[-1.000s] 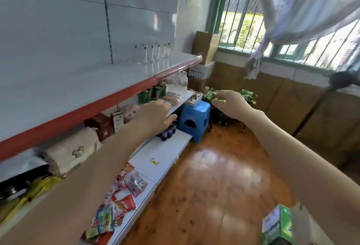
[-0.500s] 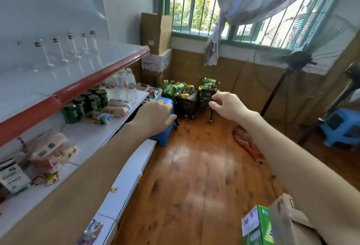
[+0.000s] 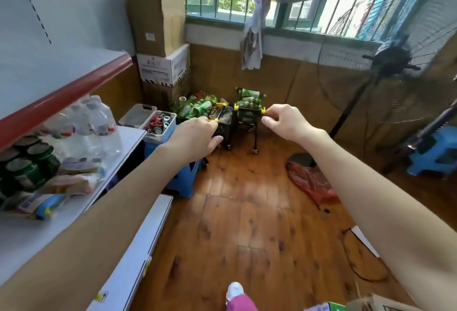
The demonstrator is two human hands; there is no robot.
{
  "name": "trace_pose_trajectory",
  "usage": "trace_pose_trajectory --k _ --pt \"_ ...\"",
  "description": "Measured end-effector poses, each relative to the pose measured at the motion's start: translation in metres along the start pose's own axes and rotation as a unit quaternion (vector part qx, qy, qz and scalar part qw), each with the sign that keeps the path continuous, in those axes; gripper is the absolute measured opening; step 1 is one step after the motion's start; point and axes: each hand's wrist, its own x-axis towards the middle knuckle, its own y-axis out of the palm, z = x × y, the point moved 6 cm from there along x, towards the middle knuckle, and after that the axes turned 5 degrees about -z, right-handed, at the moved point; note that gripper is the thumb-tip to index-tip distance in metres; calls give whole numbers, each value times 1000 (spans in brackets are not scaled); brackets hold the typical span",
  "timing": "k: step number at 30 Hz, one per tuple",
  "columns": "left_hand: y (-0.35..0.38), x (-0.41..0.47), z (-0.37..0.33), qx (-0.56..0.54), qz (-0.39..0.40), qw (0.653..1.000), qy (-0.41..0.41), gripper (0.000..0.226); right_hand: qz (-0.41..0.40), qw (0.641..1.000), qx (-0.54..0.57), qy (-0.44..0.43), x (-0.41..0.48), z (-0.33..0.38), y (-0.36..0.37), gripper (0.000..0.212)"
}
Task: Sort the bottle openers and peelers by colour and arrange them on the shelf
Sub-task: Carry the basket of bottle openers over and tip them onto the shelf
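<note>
**Kid:** Where are the bottle openers and peelers [image 3: 158, 123]?

**Me:** They are in the white basket [image 3: 157, 137], reds and silvers all mixed up. The basket sits on a blue stool [image 3: 181, 179], just past the far end of the shelf [image 3: 131, 136]. I think it is there so I can pick from it and put things on the shelf without walking.

**Kid:** What are your hands doing?

**Me:** Both are stretched out in front of me. My left hand [image 3: 195, 137] is just beside the basket. I see only its back, and the fingers curl away from me. So I cannot tell if that grip holds anything.

**Kid:** And the other one?

**Me:** My right hand [image 3: 288, 123] is up in the air, well apart from the basket. The finger and thumb are a little apart, a narrow grip, and I see nothing in it.

**Kid:** Is the sorting done?

**Me:** No, I think it has hardly begun. The basket looks full.

**Kid:** Is there room on the shelf?

**Me:** The near part has green cans [image 3: 32, 167] and water bottles [image 3: 99, 118]. The far corner by the basket is bare, so I would put the colour groups there.
</note>
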Motion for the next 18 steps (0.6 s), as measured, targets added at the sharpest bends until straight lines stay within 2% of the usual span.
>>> trace_pose_trajectory --k 9,18 --pt "50 168 71 -5 4 994 -111 38 30 996 13 -82 213 -13 47 32" --pt "120 264 214 -8 4 975 -222 37 107 979 46 -166 388 38 157 35"
